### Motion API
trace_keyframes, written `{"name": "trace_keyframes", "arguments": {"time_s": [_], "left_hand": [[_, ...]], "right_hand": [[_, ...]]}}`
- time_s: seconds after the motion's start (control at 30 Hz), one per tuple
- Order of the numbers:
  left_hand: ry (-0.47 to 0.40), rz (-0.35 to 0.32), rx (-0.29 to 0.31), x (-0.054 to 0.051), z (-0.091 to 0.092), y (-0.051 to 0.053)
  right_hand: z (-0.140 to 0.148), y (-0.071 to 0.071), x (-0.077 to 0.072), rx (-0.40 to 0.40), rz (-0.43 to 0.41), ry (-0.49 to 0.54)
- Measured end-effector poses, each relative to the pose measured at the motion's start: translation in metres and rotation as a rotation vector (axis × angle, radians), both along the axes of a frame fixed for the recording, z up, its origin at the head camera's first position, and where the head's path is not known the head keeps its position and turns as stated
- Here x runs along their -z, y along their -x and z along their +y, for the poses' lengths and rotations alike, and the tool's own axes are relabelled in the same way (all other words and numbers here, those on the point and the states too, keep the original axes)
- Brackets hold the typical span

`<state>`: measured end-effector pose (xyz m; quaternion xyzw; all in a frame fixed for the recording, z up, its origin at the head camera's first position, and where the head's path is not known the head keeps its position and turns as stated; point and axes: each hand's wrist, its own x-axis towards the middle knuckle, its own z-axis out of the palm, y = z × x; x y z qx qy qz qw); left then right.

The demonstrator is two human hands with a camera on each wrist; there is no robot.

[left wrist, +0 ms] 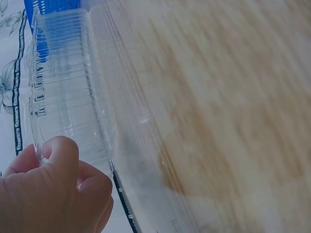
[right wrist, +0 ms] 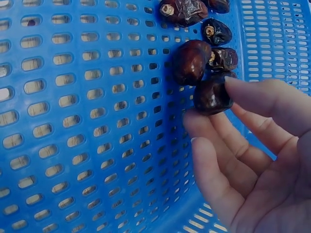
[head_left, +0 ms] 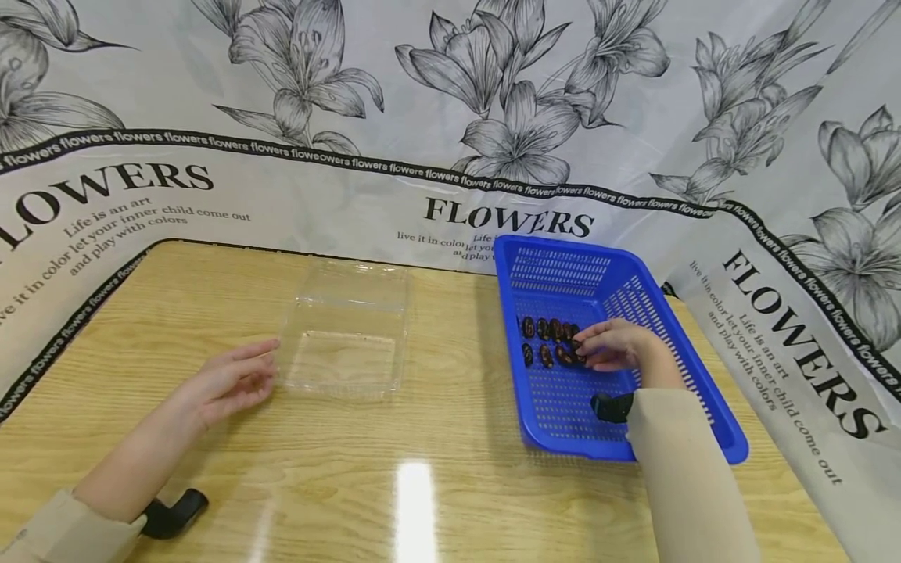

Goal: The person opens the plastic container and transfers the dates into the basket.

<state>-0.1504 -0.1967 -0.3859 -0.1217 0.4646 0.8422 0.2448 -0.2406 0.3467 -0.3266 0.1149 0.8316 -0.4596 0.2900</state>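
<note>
In the head view, my right hand [head_left: 614, 344] reaches into a blue plastic basket [head_left: 524, 407]. Thumb and fingertips pinch a dark, glossy date [right wrist: 212, 96] at the near end of a group of dates [right wrist: 190, 62]. In the head view these dates [head_left: 544, 356] lie in two rows on the basket floor. Left of the basket, a clear plastic box [head_left: 345, 363] with its lid raised stands on the table. My left hand [head_left: 235, 381] is at the box's left edge, fingers loosely bent; some fingertips are hidden in the left wrist view.
The wooden table [head_left: 457, 375] carries the box on the left and the basket on the right. A white cloth with a flower print [head_left: 352, 207] hangs along the back and sides. Black straps [head_left: 172, 516] show near both wrists.
</note>
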Motion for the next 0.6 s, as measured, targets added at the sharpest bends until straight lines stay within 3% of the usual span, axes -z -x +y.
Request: {"name": "trace_keyframes", "arguments": {"time_s": [0.6], "left_hand": [[-0.019, 0.006, 0.001, -0.0003, -0.0013, 0.0005]], "right_hand": [[-0.0048, -0.0014, 0.0047, -0.022, -0.015, -0.121]]}}
